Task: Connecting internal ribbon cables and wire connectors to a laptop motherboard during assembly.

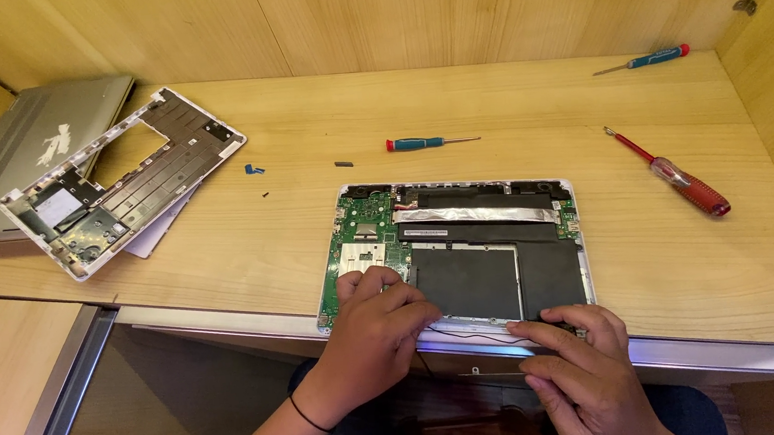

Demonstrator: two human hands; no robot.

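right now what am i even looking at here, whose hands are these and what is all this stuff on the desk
This is one picture from a camera worn on a person's head, looking down at their own two bare hands; there is no robot. A wooden desk holds an opened laptop base, its green circuit board and black battery showing. The left hand rests on the board's near corner; the right hand touches the base's front edge. Neither visibly holds anything. To the left lie a removed white inner frame and a grey laptop cover. Three screwdrivers lie behind and right: two blue-handled and one red-handled.
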